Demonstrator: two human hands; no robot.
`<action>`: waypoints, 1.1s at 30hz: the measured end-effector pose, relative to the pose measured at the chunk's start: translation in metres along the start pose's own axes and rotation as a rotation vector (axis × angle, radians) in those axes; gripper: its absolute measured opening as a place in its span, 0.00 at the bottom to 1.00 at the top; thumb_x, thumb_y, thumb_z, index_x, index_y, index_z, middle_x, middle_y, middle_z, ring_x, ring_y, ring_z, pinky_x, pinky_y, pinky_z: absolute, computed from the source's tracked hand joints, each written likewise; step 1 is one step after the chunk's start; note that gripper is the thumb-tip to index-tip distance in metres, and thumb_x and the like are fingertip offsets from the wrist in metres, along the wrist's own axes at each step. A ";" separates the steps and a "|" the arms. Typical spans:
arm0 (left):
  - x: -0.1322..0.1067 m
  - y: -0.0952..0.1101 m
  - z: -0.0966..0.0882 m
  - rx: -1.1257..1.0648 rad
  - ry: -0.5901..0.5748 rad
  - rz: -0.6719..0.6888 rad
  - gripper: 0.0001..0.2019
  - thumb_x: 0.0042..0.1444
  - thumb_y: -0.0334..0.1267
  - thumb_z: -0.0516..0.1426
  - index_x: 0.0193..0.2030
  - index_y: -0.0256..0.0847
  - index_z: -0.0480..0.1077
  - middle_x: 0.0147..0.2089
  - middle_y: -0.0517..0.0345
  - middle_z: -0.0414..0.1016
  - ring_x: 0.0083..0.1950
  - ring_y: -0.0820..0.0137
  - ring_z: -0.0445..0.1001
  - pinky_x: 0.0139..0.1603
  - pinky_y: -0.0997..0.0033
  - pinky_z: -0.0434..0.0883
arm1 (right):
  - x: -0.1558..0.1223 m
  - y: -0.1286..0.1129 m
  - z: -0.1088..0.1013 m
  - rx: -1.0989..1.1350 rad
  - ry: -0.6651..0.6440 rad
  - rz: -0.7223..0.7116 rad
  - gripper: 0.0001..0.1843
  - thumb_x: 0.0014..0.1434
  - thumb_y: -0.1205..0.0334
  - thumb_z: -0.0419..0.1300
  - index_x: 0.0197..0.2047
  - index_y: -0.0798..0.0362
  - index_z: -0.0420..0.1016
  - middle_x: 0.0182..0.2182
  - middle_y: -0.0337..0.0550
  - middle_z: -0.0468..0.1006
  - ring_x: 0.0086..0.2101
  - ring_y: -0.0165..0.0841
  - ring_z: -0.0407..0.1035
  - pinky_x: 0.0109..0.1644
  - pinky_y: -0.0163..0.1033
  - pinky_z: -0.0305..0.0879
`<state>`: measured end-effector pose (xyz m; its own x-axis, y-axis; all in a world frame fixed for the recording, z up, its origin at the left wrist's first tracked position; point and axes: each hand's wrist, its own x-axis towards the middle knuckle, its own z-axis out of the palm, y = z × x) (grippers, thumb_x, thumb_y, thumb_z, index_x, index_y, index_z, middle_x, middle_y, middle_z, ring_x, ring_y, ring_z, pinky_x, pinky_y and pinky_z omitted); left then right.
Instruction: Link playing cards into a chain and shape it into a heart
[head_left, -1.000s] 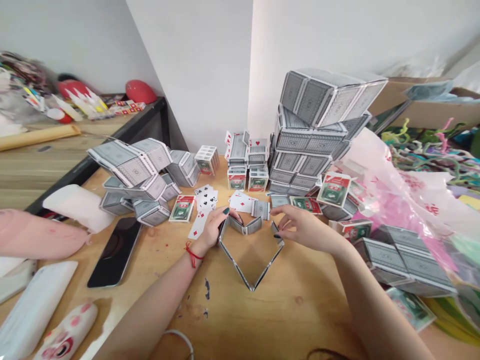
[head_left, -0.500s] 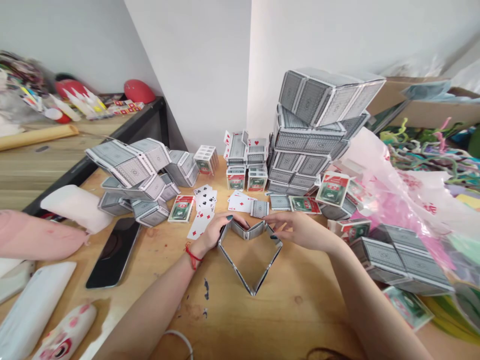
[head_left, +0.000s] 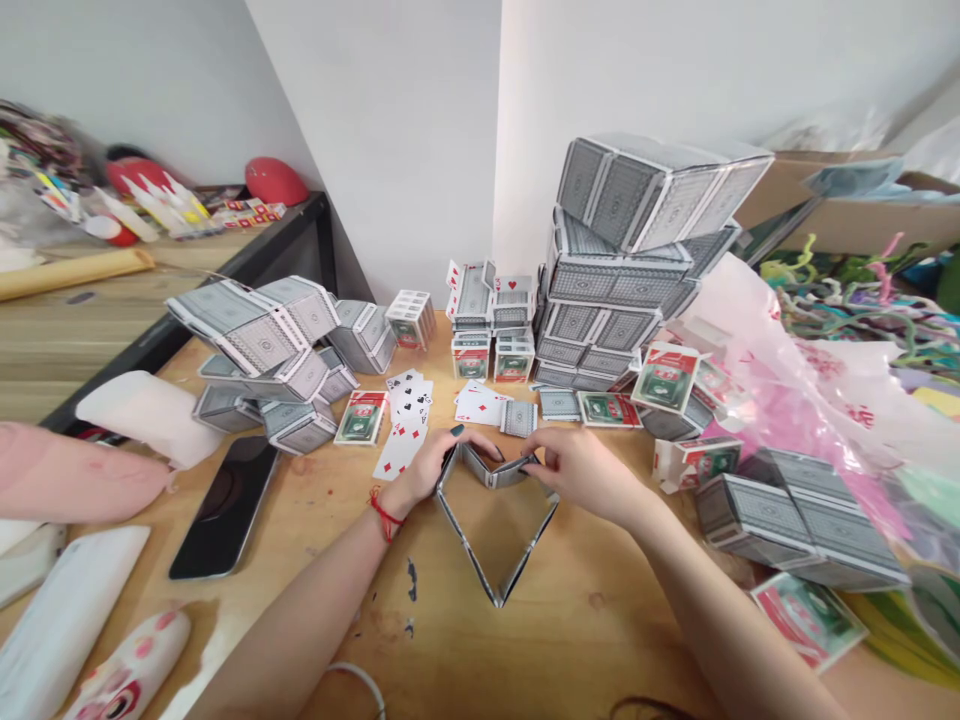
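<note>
A heart-shaped frame of joined playing cards [head_left: 501, 565] stands on edge on the wooden table [head_left: 570, 640]. My left hand [head_left: 433, 463], with a red string at the wrist, grips the frame's upper left lobe. My right hand [head_left: 581, 467] pinches the upper right lobe where it meets the middle dip. Both hands have fingers closed on the card strip. Loose face-up cards [head_left: 409, 415] lie just beyond my left hand.
Folded-card blocks are piled at the left [head_left: 259, 345] and stacked high at the back right [head_left: 637, 260]. More blocks [head_left: 787, 520] and card boxes [head_left: 364, 417] lie around. A black phone [head_left: 225, 505] rests at the left. Pink plastic bag [head_left: 795, 400] and coloured cords fill the right.
My right hand has moved left along the frame's top, closing the gap at the upper right lobe. The heart shape has narrowed slightly. My left hand has stayed in place.
</note>
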<state>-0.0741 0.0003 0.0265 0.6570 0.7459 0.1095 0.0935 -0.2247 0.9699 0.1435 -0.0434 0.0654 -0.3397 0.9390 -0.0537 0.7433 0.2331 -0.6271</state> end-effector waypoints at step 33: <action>0.011 -0.042 -0.018 0.572 0.324 0.069 0.21 0.53 0.42 0.56 0.54 0.44 0.64 0.57 0.51 0.65 0.60 0.61 0.60 0.60 0.54 0.57 | 0.005 0.017 0.002 0.075 0.002 -0.162 0.04 0.54 0.68 0.57 0.27 0.54 0.69 0.24 0.38 0.70 0.25 0.27 0.63 0.30 0.31 0.57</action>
<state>-0.0844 0.0293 -0.0092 0.4260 0.8485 0.3140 0.5006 -0.5101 0.6994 0.1530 -0.0351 0.0527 -0.4505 0.8911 0.0546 0.6339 0.3623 -0.6833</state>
